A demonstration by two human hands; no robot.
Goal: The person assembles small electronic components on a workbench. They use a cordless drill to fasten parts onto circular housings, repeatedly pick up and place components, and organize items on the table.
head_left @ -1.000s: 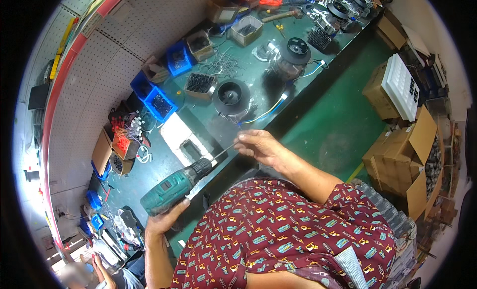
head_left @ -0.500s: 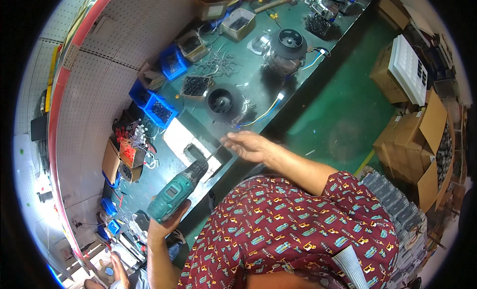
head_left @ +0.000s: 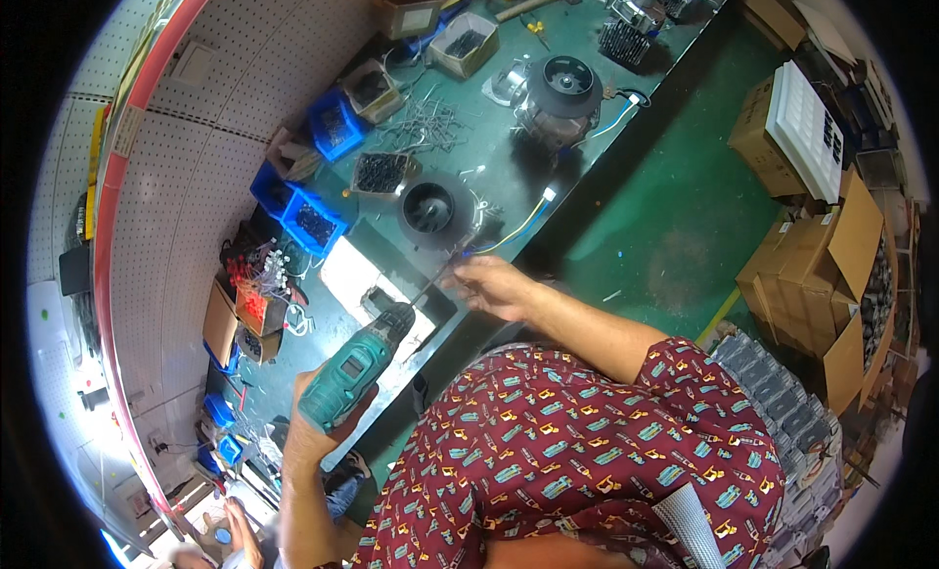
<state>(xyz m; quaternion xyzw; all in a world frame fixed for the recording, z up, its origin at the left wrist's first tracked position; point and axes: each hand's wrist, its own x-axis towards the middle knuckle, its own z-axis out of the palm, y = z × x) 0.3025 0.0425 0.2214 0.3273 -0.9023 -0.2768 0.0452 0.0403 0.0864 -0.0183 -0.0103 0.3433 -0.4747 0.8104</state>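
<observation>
My left hand (head_left: 311, 440) is wrapped round the handle of a green cordless drill (head_left: 344, 381), with its long bit (head_left: 428, 289) pointing away to the right. The fingers of my right hand (head_left: 497, 289) are bent together close to the bit's tip. Whether they pinch the bit or a small screw is hidden. Just beyond the tip, on the bench, sits a motor with a round black fan wheel (head_left: 428, 209). A yellow and blue lead with a white connector (head_left: 549, 194) runs from it to the right.
Farther along the green bench (head_left: 489, 119) stands another fan motor (head_left: 567, 90). Blue bins (head_left: 315, 225) and a box of dark screws (head_left: 383, 173) line the back, beside loose metal rods (head_left: 423, 125). Cardboard boxes (head_left: 797, 261) stand on the floor at right. Another person's hand (head_left: 238, 525) shows lower left.
The drill has shifted slightly right and up, its bit nearer the fan motor. My right hand stays by the tip, its fingers slightly moved. The near fan wheel looks slightly turned.
</observation>
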